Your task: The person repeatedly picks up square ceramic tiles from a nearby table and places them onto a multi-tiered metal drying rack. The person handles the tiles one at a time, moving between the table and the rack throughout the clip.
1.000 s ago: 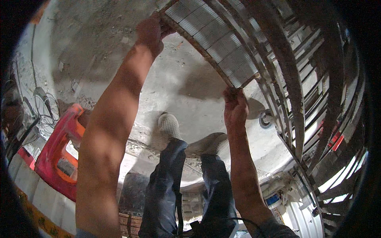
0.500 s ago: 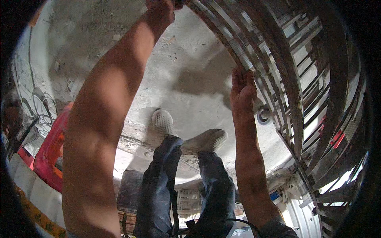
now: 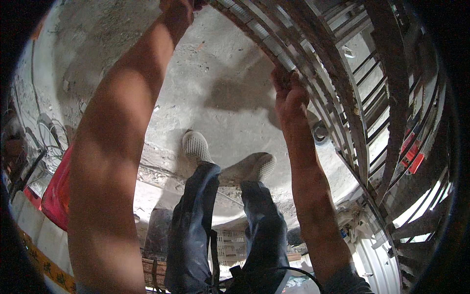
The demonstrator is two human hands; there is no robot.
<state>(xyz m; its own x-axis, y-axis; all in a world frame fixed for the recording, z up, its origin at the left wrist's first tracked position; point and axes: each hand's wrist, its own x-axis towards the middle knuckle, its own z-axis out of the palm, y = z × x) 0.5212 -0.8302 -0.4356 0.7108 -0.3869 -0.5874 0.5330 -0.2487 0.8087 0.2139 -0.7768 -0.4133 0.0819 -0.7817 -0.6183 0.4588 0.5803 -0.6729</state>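
Observation:
A large slatted metal frame point(image 3: 345, 78), with long dark rails and cross bars, fills the right side and curves up to the top edge. My right hand point(image 3: 291, 95) is closed on its near rail, fingers curled around the edge. Farther up, my left hand point(image 3: 180, 9) reaches to the end of that same rail at the picture's top. Its fingers look bent at the rail, though the picture edge cuts off part of them.
My light shoes point(image 3: 259, 166) stand on a dusty concrete floor point(image 3: 230, 59). A dark round object point(image 3: 320, 131) lies beside the frame. To the left is a red object point(image 3: 56, 193); another red piece point(image 3: 411, 153) shows behind the slats. A pale crate point(image 3: 231, 247) sits behind my legs.
Both hands and the frame have shifted left and slightly upward in the picture. More of the red piece behind the slats now shows. Both grips look the same.

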